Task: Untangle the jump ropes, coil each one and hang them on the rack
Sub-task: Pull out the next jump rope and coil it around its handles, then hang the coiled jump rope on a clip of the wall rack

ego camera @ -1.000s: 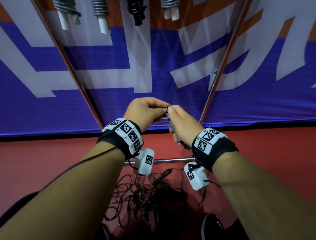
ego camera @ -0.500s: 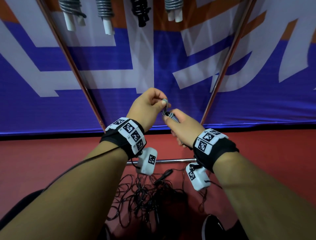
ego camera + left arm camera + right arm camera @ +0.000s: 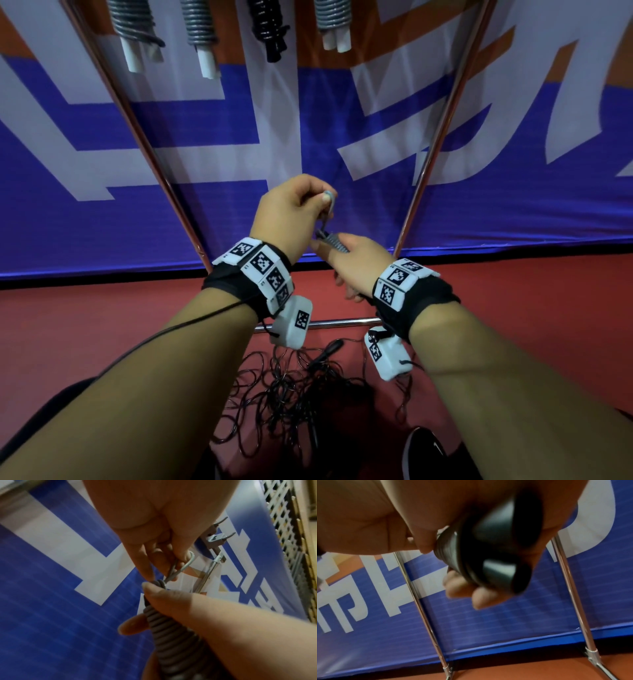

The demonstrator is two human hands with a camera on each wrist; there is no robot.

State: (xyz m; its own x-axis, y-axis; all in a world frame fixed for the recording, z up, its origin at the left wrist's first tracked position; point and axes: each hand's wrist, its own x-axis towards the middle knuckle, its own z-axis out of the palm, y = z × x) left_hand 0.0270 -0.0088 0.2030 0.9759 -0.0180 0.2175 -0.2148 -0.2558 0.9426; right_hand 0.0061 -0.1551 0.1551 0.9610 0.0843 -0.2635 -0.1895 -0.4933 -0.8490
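In the head view my right hand (image 3: 354, 265) grips a grey jump rope wound into a tight coiled bundle (image 3: 337, 242). Just above it my left hand (image 3: 322, 205) pinches a thin grey loop (image 3: 328, 214) that rises from the bundle's top. The left wrist view shows the loop (image 3: 181, 566) between my left fingertips and the coiled bundle (image 3: 171, 635) in the right fist. In the right wrist view, the bundle's dark handle ends (image 3: 496, 555) stick out of my right hand. A tangle of black ropes (image 3: 291, 394) lies on the red floor below my wrists.
Several coiled ropes hang along the top of the rack: grey ones with white handles (image 3: 135, 37) and a black one (image 3: 270, 31). Two slanted chrome posts (image 3: 442, 137) and a low crossbar (image 3: 342, 322) frame the rack. Bare hooks (image 3: 216, 538) jut out. A blue banner stands behind.
My left hand has lifted up and away from the right hand, drawing the grey loop out longer above the bundle. The right hand has dropped slightly with the bundle.
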